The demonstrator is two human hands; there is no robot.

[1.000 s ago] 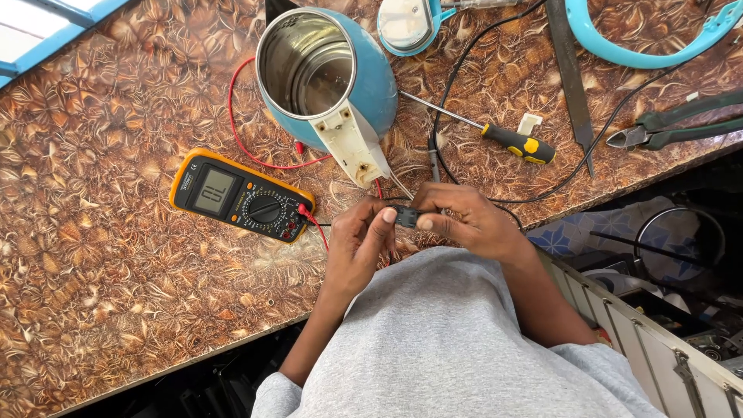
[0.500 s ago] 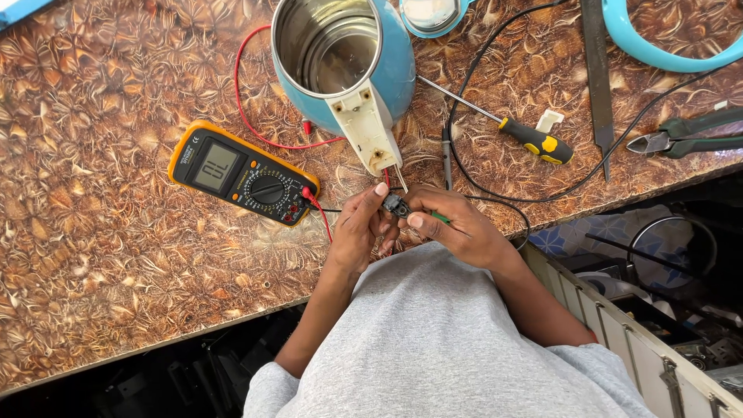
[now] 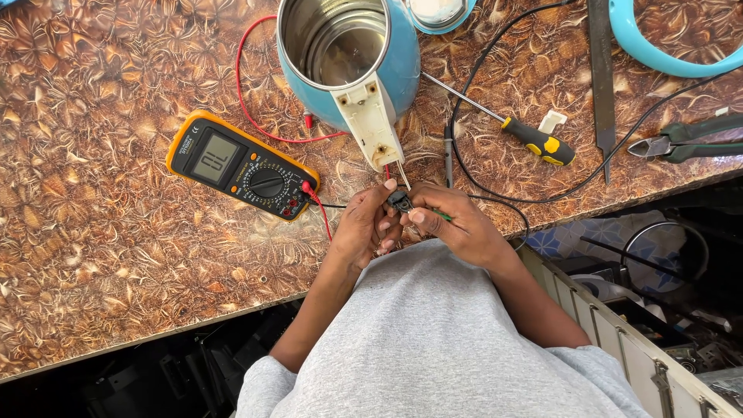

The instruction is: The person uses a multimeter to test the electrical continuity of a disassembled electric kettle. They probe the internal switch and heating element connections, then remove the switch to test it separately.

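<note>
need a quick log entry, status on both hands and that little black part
Left hand and right hand both pinch the small black part at the table edge. Kettle just above, multimeter left. Nothing blocking.

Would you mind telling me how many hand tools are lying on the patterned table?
3: a yellow-and-black-handled screwdriver right of the blue electric kettle, a flat grey metal file further right, and dark-handled pliers at the right edge. Others may lie out of view.

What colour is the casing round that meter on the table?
Orange-yellow around a black face: the multimeter, seen clearly in the head view.
</note>
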